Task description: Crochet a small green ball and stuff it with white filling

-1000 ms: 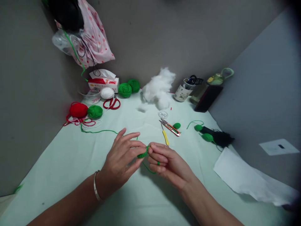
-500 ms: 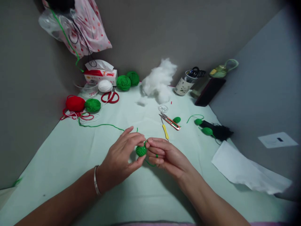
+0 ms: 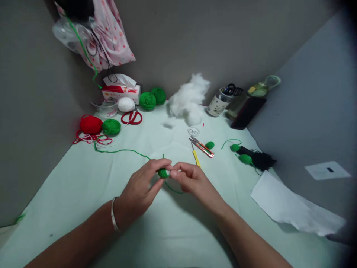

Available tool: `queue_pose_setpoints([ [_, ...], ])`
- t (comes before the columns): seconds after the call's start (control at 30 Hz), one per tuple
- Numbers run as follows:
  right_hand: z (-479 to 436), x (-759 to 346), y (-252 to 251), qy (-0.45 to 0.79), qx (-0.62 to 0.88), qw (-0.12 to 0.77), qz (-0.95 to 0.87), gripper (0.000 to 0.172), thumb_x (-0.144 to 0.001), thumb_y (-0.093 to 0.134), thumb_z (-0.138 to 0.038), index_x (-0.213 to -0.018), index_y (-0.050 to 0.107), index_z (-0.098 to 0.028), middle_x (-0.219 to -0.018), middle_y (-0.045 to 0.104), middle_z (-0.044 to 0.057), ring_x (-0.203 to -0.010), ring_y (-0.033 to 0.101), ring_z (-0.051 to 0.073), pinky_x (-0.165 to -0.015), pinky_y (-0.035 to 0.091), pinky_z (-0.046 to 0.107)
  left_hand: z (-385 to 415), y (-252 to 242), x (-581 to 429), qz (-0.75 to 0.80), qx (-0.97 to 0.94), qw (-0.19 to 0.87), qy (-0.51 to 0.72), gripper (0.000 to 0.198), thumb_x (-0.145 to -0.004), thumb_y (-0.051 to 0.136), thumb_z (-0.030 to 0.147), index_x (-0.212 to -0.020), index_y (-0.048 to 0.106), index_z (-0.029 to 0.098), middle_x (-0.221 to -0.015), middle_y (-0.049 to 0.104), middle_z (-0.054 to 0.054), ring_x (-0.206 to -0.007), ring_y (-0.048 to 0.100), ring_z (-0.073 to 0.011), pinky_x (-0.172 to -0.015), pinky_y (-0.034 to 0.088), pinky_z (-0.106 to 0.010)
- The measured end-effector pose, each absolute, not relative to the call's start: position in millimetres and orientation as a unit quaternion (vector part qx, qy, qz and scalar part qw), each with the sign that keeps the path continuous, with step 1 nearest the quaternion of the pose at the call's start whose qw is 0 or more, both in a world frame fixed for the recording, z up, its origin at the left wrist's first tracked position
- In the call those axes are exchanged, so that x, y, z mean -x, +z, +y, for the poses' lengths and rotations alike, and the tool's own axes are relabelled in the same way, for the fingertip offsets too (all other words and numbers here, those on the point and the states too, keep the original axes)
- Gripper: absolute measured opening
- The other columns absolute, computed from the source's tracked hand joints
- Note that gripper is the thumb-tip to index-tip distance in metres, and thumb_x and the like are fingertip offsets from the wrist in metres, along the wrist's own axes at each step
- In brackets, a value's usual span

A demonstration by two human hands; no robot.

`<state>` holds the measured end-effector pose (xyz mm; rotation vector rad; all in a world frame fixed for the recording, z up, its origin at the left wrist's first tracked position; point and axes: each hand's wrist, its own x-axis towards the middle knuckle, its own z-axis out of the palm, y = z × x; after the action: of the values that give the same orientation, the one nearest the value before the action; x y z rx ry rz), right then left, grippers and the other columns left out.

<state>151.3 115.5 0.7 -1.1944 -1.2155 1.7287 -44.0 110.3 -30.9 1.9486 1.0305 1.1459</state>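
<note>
My left hand (image 3: 141, 183) is closed around a small green crocheted piece (image 3: 162, 173), held between thumb and fingers above the middle of the table. A bit of white stuffing (image 3: 167, 173) shows at the piece's right end. My right hand (image 3: 192, 178) pinches at that white bit, its thumb and index fingertip against the opening. Green yarn (image 3: 126, 150) runs from the left of the table to my hands, and a loose green tail (image 3: 174, 190) hangs below the piece.
Beyond my hands lie a yellow-handled crochet hook (image 3: 196, 157), orange thread snips (image 3: 203, 146) and a small green crocheted piece (image 3: 209, 145). White fluffy stuffing (image 3: 189, 98) sits at the back. Yarn balls (image 3: 91, 124) and red scissors (image 3: 131, 118) are left; white paper (image 3: 292, 206) is right.
The green piece has turned in my left hand, and white stuffing now shows at its right end. My right fingers have shifted their pinch onto it. The view has tilted slightly.
</note>
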Motion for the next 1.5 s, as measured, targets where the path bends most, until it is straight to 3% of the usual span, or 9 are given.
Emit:
queue_pose_setpoints([
  [0.17, 111, -146, -2, 0.581, 0.512, 0.365, -0.516, 0.037, -0.09, 0.071, -0.049, -0.074, 0.063, -0.017, -0.059, 0.037, -0.007, -0.056, 0.028, 0.009, -0.053, 0.021, 0.026, 115, -25, 44, 0.407, -0.61, 0.513, 0.446, 0.039, -0.098, 0.058, 0.019, -0.136, 0.057, 0.025, -0.142, 0.068, -0.012, -0.136, 0.064, -0.0268, -0.113, 0.052, -0.041],
  [0.33, 104, -139, -8, 0.505, 0.525, 0.396, -0.559, 0.032, -0.096, 0.063, -0.047, -0.08, 0.063, -0.019, -0.061, 0.039, -0.007, -0.057, 0.031, 0.011, -0.055, 0.028, 0.026, 115, -25, 33, 0.409, -0.495, 0.64, 0.421, 0.05, -0.098, 0.066, 0.039, -0.141, 0.047, 0.021, -0.135, 0.069, -0.017, -0.13, 0.066, -0.0289, -0.11, 0.053, -0.043],
  [0.67, 84, -121, -16, 0.362, 0.521, 0.338, -0.695, 0.023, -0.106, 0.039, -0.031, -0.094, 0.057, -0.022, -0.075, 0.06, 0.0, -0.058, 0.048, 0.014, -0.056, 0.036, 0.026, 100, -32, 17, 0.39, -0.459, 0.635, 0.482, 0.035, -0.104, 0.054, 0.036, -0.136, 0.053, 0.023, -0.116, 0.073, -0.009, -0.105, 0.074, -0.025, -0.099, 0.057, -0.041],
  [0.93, 84, -110, -29, 0.26, 0.508, 0.331, -0.752, 0.021, -0.103, 0.038, -0.021, -0.095, 0.058, -0.022, -0.067, 0.057, -0.002, -0.05, 0.044, 0.014, -0.052, 0.033, 0.026, 113, -28, 21, 0.405, -0.445, 0.666, 0.441, 0.018, -0.096, 0.056, 0.031, -0.112, 0.06, 0.023, -0.078, 0.075, -0.001, -0.078, 0.078, -0.0235, -0.075, 0.061, -0.034],
  [1.1, 91, -116, -20, 0.34, 0.505, 0.314, -0.728, 0.025, -0.106, 0.042, -0.028, -0.094, 0.062, -0.021, -0.077, 0.065, 0.001, -0.059, 0.053, 0.014, -0.06, 0.04, 0.026, 122, -24, 26, 0.409, -0.42, 0.668, 0.46, 0.025, -0.094, 0.063, 0.033, -0.115, 0.061, 0.022, -0.08, 0.074, 0.001, -0.08, 0.075, -0.0198, -0.076, 0.057, -0.03],
  [1.23, 110, -147, 3, 0.457, 0.466, 0.278, -0.705, 0.032, -0.107, 0.049, -0.041, -0.095, 0.071, -0.02, -0.094, 0.076, 0.004, -0.086, 0.068, 0.019, -0.078, 0.05, 0.028, 126, -21, 38, 0.433, -0.433, 0.625, 0.484, 0.023, -0.095, 0.065, 0.036, -0.113, 0.058, 0.022, -0.083, 0.076, 0.001, -0.081, 0.075, -0.0197, -0.079, 0.055, -0.03],
  [1.33, 132, -178, 2, 0.313, 0.589, 0.271, -0.694, 0.026, -0.104, 0.054, -0.037, -0.1, 0.073, -0.02, -0.103, 0.078, 0.008, -0.089, 0.068, 0.022, -0.08, 0.049, 0.032, 128, -21, 44, 0.457, -0.438, 0.61, 0.477, 0.02, -0.1, 0.06, 0.039, -0.111, 0.06, 0.022, -0.08, 0.074, 0.002, -0.082, 0.076, -0.0197, -0.084, 0.053, -0.032],
  [1.4, 145, -196, -9, 0.155, 0.69, 0.188, -0.681, 0.022, -0.101, 0.058, -0.03, -0.113, 0.071, -0.018, -0.113, 0.075, 0.012, -0.09, 0.067, 0.025, -0.074, 0.044, 0.034, 128, -22, 45, 0.46, -0.437, 0.617, 0.466, 0.022, -0.102, 0.057, 0.041, -0.111, 0.062, 0.022, -0.077, 0.07, 0.003, -0.076, 0.074, -0.0188, -0.081, 0.053, -0.033],
  [1.5, 157, -209, -28, 0.072, 0.73, 0.105, -0.671, 0.034, -0.098, 0.059, -0.027, -0.131, 0.063, -0.016, -0.123, 0.069, 0.018, -0.098, 0.065, 0.029, -0.067, 0.036, 0.032, 128, -25, 44, 0.463, -0.456, 0.611, 0.452, 0.027, -0.101, 0.058, 0.044, -0.114, 0.065, 0.021, -0.075, 0.068, 0.003, -0.072, 0.071, -0.0183, -0.078, 0.053, -0.033],
])
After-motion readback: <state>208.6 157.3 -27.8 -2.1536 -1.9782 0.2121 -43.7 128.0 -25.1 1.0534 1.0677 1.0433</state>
